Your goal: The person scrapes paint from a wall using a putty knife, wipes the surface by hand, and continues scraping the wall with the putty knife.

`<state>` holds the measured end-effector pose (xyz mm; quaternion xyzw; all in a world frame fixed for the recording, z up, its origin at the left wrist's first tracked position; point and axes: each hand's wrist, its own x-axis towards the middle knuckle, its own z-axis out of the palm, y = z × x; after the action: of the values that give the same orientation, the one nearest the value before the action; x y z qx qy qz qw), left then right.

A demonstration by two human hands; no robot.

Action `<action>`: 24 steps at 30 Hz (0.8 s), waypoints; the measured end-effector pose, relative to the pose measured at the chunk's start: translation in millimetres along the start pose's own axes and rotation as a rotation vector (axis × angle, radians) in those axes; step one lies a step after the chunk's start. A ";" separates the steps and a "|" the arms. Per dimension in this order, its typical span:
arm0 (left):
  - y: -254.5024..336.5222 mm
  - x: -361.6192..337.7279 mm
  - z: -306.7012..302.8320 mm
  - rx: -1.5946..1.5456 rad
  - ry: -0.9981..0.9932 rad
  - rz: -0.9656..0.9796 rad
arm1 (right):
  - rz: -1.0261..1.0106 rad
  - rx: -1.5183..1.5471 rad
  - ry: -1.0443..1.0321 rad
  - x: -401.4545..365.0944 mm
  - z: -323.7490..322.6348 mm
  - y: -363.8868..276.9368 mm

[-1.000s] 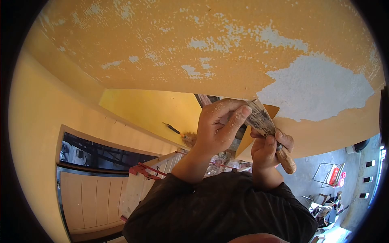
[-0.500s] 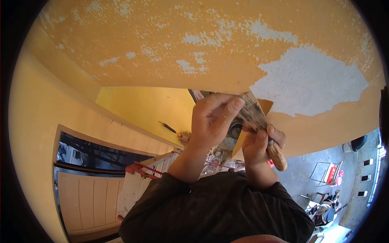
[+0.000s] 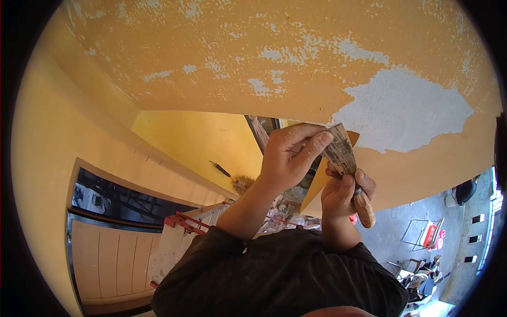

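A putty knife (image 3: 340, 150) with a dirty, stained blade and a wooden handle is held up just below the peeling surface, its handle pointing down and to the right. My right hand (image 3: 340, 194) grips it where the blade meets the handle, leaving the rounded handle end showing. With thumb and fingers closed, my left hand (image 3: 291, 154) pinches the upper left of the blade near its wide edge. Pale dust clings to the left fingers. Just above is the orange painted surface (image 3: 211, 31), with a large bare whitish patch (image 3: 406, 111) and many smaller flaked spots.
A ladder (image 3: 187, 227) with red fittings stands to the left. A dark-handled tool (image 3: 222, 169) lies on the yellow ledge beside a brown bristly clump (image 3: 243, 183). Far below right are a folding chair (image 3: 425, 235) and piled items (image 3: 422, 280) on the grey floor.
Both hands and the putty knife have shifted slightly right in view, and the blade stands somewhat steeper. The view itself has moved a little. Both hands keep their hold.
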<state>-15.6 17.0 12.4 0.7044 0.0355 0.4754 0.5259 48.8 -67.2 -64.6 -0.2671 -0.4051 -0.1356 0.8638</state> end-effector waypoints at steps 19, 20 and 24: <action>8.5 -5.4 2.9 -0.017 0.027 -0.110 | 0.063 0.046 -0.039 10.4 1.5 -3.8; 6.6 -6.4 2.5 -0.028 0.050 -0.106 | 0.050 0.002 0.007 9.4 3.6 -1.2; 6.1 -6.3 6.6 -0.128 0.076 -0.121 | 0.131 0.054 -0.013 15.8 -0.3 -7.4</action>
<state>-17.1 6.1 13.2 0.6472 0.0676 0.4705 0.5960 55.7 -73.7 -49.9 -0.2706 -0.3959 -0.0661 0.8750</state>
